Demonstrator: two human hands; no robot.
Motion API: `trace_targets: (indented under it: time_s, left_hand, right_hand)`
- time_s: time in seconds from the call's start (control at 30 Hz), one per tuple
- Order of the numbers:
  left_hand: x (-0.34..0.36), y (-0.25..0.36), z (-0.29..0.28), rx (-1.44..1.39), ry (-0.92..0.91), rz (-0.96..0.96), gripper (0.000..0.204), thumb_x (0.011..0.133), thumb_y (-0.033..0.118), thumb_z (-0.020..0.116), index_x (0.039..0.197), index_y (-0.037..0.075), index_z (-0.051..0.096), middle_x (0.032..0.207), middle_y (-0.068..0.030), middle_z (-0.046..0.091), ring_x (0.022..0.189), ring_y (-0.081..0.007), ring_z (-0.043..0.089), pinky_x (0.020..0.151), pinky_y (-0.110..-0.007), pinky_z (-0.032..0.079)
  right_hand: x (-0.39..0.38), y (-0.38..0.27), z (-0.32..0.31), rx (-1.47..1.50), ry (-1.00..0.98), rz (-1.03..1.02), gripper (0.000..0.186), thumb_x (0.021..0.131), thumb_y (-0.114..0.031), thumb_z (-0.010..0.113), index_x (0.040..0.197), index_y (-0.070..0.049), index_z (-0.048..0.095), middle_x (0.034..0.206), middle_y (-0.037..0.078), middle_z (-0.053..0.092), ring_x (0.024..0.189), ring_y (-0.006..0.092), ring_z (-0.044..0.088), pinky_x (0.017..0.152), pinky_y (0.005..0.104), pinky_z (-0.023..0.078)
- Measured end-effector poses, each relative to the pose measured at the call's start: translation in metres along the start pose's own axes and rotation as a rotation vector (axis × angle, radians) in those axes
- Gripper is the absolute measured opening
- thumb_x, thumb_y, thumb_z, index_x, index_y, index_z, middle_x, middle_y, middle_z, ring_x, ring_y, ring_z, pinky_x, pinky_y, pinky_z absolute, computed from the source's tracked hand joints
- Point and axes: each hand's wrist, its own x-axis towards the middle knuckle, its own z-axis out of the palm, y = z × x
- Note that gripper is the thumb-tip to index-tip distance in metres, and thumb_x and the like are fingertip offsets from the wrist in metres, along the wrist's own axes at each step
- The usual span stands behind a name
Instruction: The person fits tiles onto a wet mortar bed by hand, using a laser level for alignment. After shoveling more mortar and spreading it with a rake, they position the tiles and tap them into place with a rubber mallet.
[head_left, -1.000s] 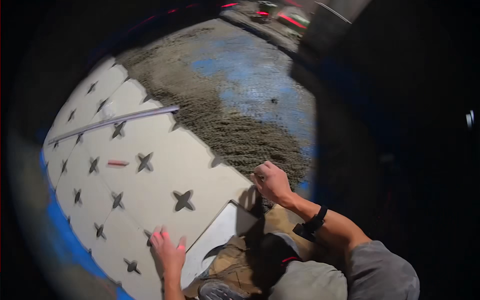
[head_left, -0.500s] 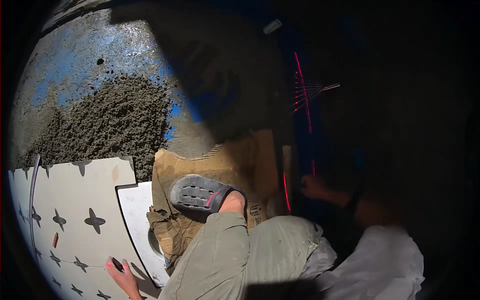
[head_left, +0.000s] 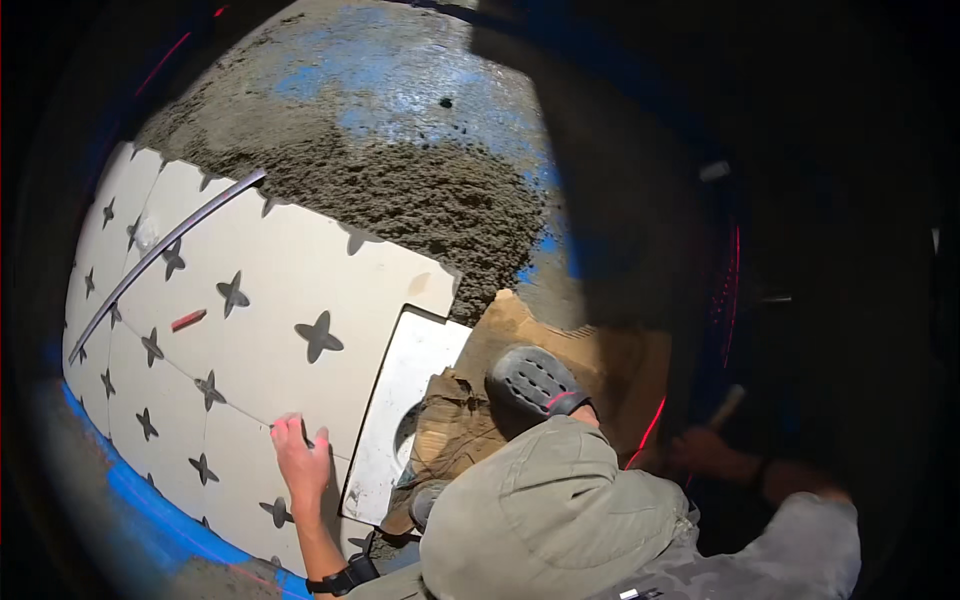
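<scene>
My left hand (head_left: 300, 465) lies flat with its fingers spread on a cream floor tile (head_left: 270, 290) marked with dark cross shapes; it holds nothing. My right hand (head_left: 700, 450) is far out to the right in deep shadow, closed around a pale tool handle (head_left: 730, 403) that sticks up from it. Between my hands are my bent knee in khaki trousers (head_left: 540, 500) and my grey shoe (head_left: 535, 380). The shoe rests on brown cardboard (head_left: 590, 350). A narrow white tile piece (head_left: 405, 400) lies beside the laid tiles, just right of my left hand.
A rough grey mortar bed (head_left: 420, 200) borders the tiles' far edge, with blue-coated floor (head_left: 400, 80) beyond. A long metal straightedge (head_left: 160, 255) and a small red object (head_left: 188, 320) lie on the tiles. Red laser lines (head_left: 736, 270) glow in the dark at right.
My right hand left the tile's corner, swung out into the dark on the right and now grips a pale handle. My left hand stayed flat on the tile. The view swung around.
</scene>
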Motion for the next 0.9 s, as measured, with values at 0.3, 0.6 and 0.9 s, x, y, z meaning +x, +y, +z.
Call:
trace_targets:
  time_s: [0.3,0.6,0.9]
  left_hand:
    - [-0.019,-0.013,-0.023,-0.059,0.106,-0.117,0.043,0.090,0.012,0.072,0.126,-0.005,0.058,0.130,-0.0243,0.057,0.124,-0.0455,0.050,0.108,-0.053,0.041]
    - [-0.020,-0.013,-0.031,-0.018,0.126,-0.221,0.065,0.080,0.020,0.087,0.132,-0.003,0.057,0.136,-0.0268,0.053,0.132,-0.0483,0.047,0.113,-0.056,0.041]
    - [0.001,0.030,0.009,0.053,0.073,-0.379,0.106,0.075,0.038,0.092,0.157,-0.002,0.039,0.168,-0.0340,0.015,0.155,-0.0582,0.009,0.124,-0.066,0.020]
  right_hand:
    - [-0.022,0.086,-0.226,0.333,0.153,0.792,0.016,0.093,-0.022,0.066,0.102,-0.010,0.073,0.093,0.016,0.075,0.080,0.0277,0.074,0.063,0.0482,0.055]
    - [0.186,0.100,-0.367,1.590,0.248,0.370,0.014,0.091,-0.014,0.070,0.089,-0.003,0.062,0.058,0.006,0.056,0.045,0.0157,0.055,0.043,0.0332,0.044]
    - [0.400,0.009,-0.402,0.978,0.400,-0.127,0.041,0.097,-0.020,0.075,0.131,-0.003,0.058,0.090,0.022,0.069,0.078,0.0340,0.069,0.073,0.0441,0.055]
